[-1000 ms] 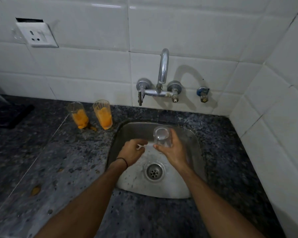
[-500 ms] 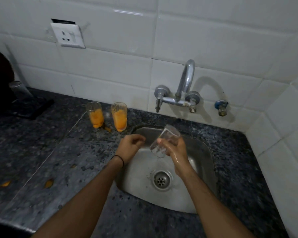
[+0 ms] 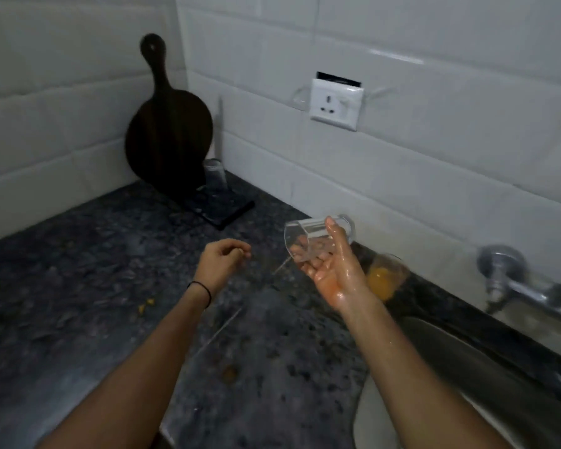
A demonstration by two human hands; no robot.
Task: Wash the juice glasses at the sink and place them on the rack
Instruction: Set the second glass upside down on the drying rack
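Right hand [image 3: 334,273]: wet, wraps the clear glass [image 3: 314,236]; it may slip.
Left hand [image 3: 222,260]: loosely curled, holds nothing.

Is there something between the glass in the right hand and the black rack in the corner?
Nothing visible does. Only countertop lies between the clear glass in the right hand and the rack. The left hand hangs beside that line. A second glass stands at the rack's far end.

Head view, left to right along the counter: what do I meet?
Dark board → left hand → clear glass in the right hand → juice glass → tap.
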